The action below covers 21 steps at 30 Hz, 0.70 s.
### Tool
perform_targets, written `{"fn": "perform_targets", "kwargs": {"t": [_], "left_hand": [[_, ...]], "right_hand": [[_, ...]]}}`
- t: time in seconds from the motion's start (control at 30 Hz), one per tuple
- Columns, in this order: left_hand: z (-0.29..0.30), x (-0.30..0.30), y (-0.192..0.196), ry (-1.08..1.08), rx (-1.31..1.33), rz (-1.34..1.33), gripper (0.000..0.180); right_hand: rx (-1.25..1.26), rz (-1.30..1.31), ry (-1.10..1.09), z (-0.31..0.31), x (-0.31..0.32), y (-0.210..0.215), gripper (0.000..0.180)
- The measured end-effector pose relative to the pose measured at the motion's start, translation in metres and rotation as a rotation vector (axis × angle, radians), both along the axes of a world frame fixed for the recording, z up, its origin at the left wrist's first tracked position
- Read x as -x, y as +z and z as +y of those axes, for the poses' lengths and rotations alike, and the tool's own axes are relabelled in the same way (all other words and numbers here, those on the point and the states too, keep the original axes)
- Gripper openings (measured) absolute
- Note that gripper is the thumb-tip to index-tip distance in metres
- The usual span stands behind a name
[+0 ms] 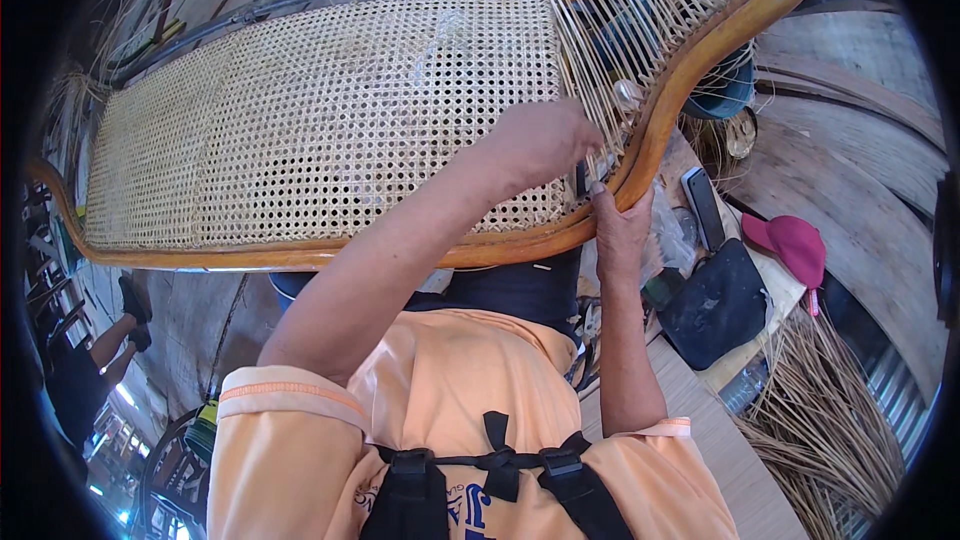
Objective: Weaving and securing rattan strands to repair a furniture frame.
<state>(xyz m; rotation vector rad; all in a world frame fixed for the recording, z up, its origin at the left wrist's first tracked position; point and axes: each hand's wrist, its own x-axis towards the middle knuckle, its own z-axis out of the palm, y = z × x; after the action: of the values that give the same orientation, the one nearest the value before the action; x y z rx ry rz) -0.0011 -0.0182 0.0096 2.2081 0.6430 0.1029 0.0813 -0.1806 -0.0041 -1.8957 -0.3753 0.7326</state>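
Left hand [540, 140]: closed over loose cane strands [640, 30] at the woven edge, fingers pinched on them. Right hand [620, 225]: clamped on the curved wooden frame [700, 60] beneath. Cane seat panel [320, 120]: lying across the lap, mostly woven in open mesh; right end only strung, weave judged unfinished there. Beside: black pouch [718, 305], phone [703, 205], magenta cap [795, 245], bundle of raw cane [830, 420].

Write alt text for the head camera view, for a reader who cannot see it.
A person in an orange shirt works loose cane strands into a woven cane panel set in a curved wooden frame. The left hand is on the weave at its unfinished edge; the right hand grips the frame below. A pink cap and dark pouch lie nearby.
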Motion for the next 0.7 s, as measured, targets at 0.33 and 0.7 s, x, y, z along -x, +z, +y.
{"fn": "perform_targets", "kwargs": {"t": [0.33, 0.7], "left_hand": [[0.023, -0.02, -0.019, -0.496, 0.066, 0.031, 0.026], [0.025, -0.03, -0.025, -0.56, 0.309, -0.003, 0.017]], "right_hand": [[0.016, 0.012, 0.006, -0.005, -0.001, -0.002, 0.05], [0.13, 0.045, -0.022, 0.009, 0.003, 0.021, 0.045]]}}
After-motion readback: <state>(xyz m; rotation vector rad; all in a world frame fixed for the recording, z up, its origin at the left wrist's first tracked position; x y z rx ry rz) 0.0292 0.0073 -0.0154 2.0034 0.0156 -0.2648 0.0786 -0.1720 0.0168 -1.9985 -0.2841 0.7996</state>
